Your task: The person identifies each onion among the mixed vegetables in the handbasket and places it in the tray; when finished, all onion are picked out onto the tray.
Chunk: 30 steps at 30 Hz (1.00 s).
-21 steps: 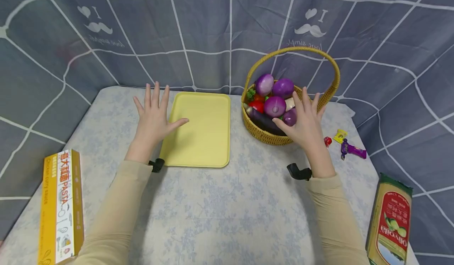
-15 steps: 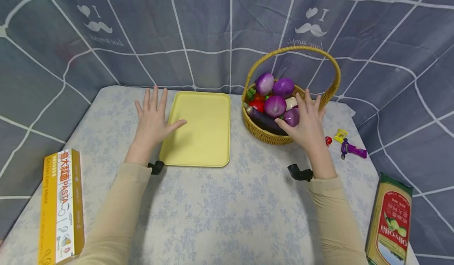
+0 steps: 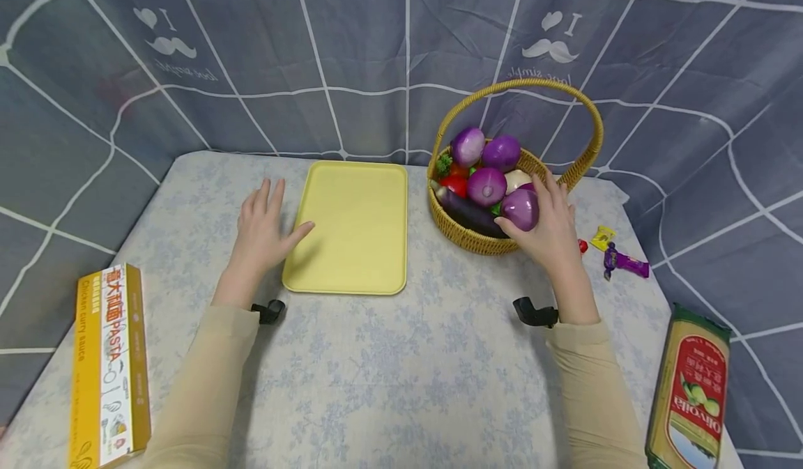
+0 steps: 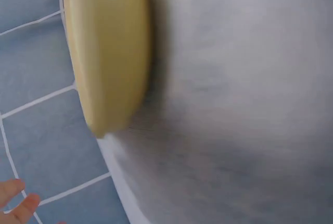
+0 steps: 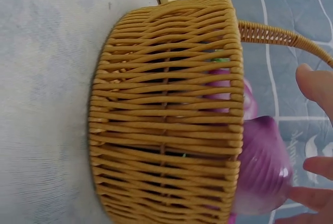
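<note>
A woven basket [image 3: 477,240] [image 5: 166,114] with a tall handle stands at the table's back right, filled with purple onions, a dark eggplant [image 3: 464,211] and red pieces. My right hand [image 3: 548,228] grips one purple onion [image 3: 521,208] [image 5: 263,169] at the basket's near right rim, lifted slightly above it. An empty yellow tray [image 3: 354,225] [image 4: 106,52] lies left of the basket. My left hand [image 3: 263,228] rests flat on the table with straight fingers, its thumb touching the tray's left edge.
A yellow pasta box [image 3: 109,364] lies at the near left edge. An olive oil package [image 3: 686,392] stands at the near right. Small wrapped candies [image 3: 617,256] lie right of the basket. A grey checked curtain [image 3: 351,58] closes in the table at the back and sides.
My right hand closed around a purple onion and lifted it to the basket's rim. My left hand slid back toward me along the tray's left edge.
</note>
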Each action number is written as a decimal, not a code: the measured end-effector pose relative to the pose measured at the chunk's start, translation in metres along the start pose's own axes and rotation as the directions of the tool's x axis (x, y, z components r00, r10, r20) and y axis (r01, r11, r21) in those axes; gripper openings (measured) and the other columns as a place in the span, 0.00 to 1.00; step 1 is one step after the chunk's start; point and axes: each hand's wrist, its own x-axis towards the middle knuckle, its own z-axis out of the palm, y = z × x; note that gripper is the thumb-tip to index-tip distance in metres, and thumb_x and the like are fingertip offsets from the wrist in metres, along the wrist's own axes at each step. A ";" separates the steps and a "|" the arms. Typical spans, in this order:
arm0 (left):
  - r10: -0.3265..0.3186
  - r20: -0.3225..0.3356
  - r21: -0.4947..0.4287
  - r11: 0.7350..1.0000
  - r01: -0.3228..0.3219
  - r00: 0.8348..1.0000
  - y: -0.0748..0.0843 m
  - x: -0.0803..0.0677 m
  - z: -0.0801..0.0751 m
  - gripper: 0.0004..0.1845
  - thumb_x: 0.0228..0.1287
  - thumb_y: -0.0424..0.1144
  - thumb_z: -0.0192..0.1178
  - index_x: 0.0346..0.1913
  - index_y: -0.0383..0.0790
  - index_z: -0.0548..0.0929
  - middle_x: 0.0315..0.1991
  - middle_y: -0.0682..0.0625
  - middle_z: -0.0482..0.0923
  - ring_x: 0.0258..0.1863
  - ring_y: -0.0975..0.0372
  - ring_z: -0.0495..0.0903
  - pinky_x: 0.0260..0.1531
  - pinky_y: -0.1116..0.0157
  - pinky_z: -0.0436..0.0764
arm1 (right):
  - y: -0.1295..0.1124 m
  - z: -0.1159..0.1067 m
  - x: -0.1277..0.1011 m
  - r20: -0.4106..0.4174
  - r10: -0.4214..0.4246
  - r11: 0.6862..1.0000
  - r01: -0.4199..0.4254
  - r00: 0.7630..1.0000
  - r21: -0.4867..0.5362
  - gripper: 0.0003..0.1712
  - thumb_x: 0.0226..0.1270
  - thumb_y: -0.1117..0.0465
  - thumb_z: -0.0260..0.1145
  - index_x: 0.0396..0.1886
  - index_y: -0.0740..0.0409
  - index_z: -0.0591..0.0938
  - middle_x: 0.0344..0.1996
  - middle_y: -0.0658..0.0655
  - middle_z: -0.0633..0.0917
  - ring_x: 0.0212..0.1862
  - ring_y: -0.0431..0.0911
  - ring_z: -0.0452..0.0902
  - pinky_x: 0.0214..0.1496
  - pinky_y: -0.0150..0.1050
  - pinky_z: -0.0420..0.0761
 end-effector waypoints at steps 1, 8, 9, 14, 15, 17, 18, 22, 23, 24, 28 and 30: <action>-0.014 0.019 -0.016 1.000 0.014 1.000 -0.001 -0.002 0.000 0.48 0.68 0.57 0.57 0.80 0.40 0.45 0.78 0.32 0.41 0.73 0.32 0.46 0.66 0.32 0.50 | 0.001 0.000 0.000 -0.004 0.008 1.000 -0.008 1.000 0.013 0.56 0.59 0.41 0.71 0.79 0.56 0.55 0.79 0.63 0.50 0.77 0.67 0.43 0.72 0.70 0.48; -0.077 0.138 -0.107 0.990 0.092 0.987 -0.011 -0.009 0.004 0.42 0.73 0.52 0.53 0.80 0.41 0.47 0.76 0.30 0.45 0.73 0.32 0.46 0.66 0.33 0.53 | 0.006 0.001 -0.005 -0.027 0.071 0.993 -0.068 0.997 0.101 0.56 0.57 0.42 0.73 0.78 0.54 0.56 0.76 0.62 0.58 0.74 0.62 0.57 0.69 0.66 0.63; -0.081 0.151 -0.113 0.989 0.099 0.985 -0.012 -0.009 0.004 0.41 0.73 0.51 0.53 0.79 0.40 0.48 0.76 0.30 0.47 0.73 0.32 0.47 0.67 0.33 0.53 | 0.006 0.001 -0.005 -0.032 0.076 0.992 -0.072 0.997 0.105 0.55 0.57 0.43 0.73 0.78 0.55 0.56 0.75 0.63 0.59 0.73 0.62 0.58 0.69 0.66 0.63; -0.113 0.240 -0.163 0.974 0.155 0.964 -0.015 -0.008 0.008 0.38 0.74 0.45 0.54 0.78 0.36 0.51 0.73 0.29 0.54 0.68 0.37 0.61 0.65 0.39 0.64 | 0.006 0.002 -0.006 -0.048 0.099 0.989 -0.093 0.994 0.116 0.53 0.58 0.45 0.74 0.77 0.58 0.59 0.70 0.67 0.66 0.70 0.63 0.62 0.68 0.65 0.65; -0.124 0.262 -0.172 0.970 0.173 0.957 -0.015 -0.009 0.008 0.37 0.74 0.44 0.53 0.78 0.36 0.51 0.72 0.29 0.55 0.66 0.38 0.64 0.63 0.40 0.67 | 0.006 0.003 -0.006 -0.048 0.108 0.988 -0.102 0.993 0.118 0.53 0.58 0.46 0.74 0.77 0.59 0.59 0.70 0.68 0.66 0.69 0.63 0.62 0.68 0.64 0.65; -0.154 0.303 -0.184 0.959 0.216 0.941 -0.015 -0.009 0.010 0.37 0.74 0.43 0.53 0.78 0.36 0.50 0.71 0.30 0.58 0.62 0.40 0.69 0.59 0.43 0.71 | 0.007 0.003 -0.006 -0.047 0.127 0.986 -0.121 0.991 0.118 0.52 0.58 0.46 0.74 0.76 0.60 0.60 0.68 0.68 0.67 0.69 0.63 0.62 0.69 0.64 0.65; -0.167 0.318 -0.188 0.954 0.235 0.933 -0.015 -0.010 0.011 0.37 0.74 0.42 0.53 0.78 0.36 0.50 0.71 0.30 0.59 0.62 0.41 0.69 0.58 0.43 0.72 | 0.007 0.004 -0.006 -0.045 0.137 0.984 -0.131 0.990 0.118 0.52 0.58 0.46 0.73 0.76 0.60 0.60 0.68 0.68 0.67 0.69 0.63 0.62 0.69 0.64 0.65; -0.194 0.351 -0.198 0.941 0.275 0.916 -0.016 -0.011 0.013 0.35 0.74 0.38 0.52 0.78 0.35 0.52 0.69 0.31 0.63 0.61 0.41 0.71 0.56 0.45 0.74 | 0.008 0.006 -0.004 -0.038 0.165 0.980 -0.159 0.986 0.117 0.51 0.58 0.46 0.73 0.75 0.60 0.61 0.69 0.68 0.67 0.70 0.63 0.61 0.69 0.65 0.64; -0.194 0.354 -0.205 0.938 0.279 0.915 -0.016 -0.011 0.014 0.34 0.74 0.37 0.52 0.78 0.34 0.52 0.69 0.31 0.64 0.61 0.41 0.71 0.55 0.46 0.75 | 0.008 0.006 -0.004 -0.035 0.169 0.979 -0.164 0.985 0.117 0.51 0.59 0.46 0.73 0.75 0.60 0.61 0.69 0.68 0.67 0.70 0.63 0.61 0.69 0.65 0.63; -0.193 0.353 -0.210 0.937 0.278 0.915 -0.016 -0.012 0.014 0.34 0.74 0.36 0.52 0.77 0.34 0.53 0.68 0.31 0.64 0.60 0.41 0.72 0.54 0.47 0.76 | 0.008 0.006 -0.004 -0.033 0.174 0.979 -0.169 0.984 0.116 0.51 0.59 0.46 0.73 0.75 0.59 0.61 0.69 0.68 0.67 0.70 0.63 0.60 0.69 0.65 0.63; -0.192 0.334 -0.217 0.937 0.273 0.923 -0.016 -0.013 0.017 0.32 0.73 0.32 0.53 0.76 0.32 0.57 0.66 0.30 0.66 0.56 0.41 0.75 0.47 0.51 0.79 | 0.008 0.008 -0.003 -0.029 0.188 0.976 -0.184 0.982 0.115 0.49 0.60 0.48 0.73 0.75 0.59 0.62 0.69 0.68 0.67 0.70 0.63 0.60 0.70 0.64 0.62; -0.200 0.323 -0.215 0.936 0.278 0.925 -0.014 -0.014 0.017 0.32 0.72 0.31 0.53 0.75 0.32 0.59 0.64 0.31 0.67 0.54 0.42 0.76 0.43 0.54 0.80 | 0.007 0.010 -0.002 -0.035 0.191 0.975 -0.186 0.981 0.118 0.47 0.60 0.49 0.73 0.74 0.60 0.63 0.69 0.68 0.67 0.70 0.63 0.61 0.70 0.63 0.63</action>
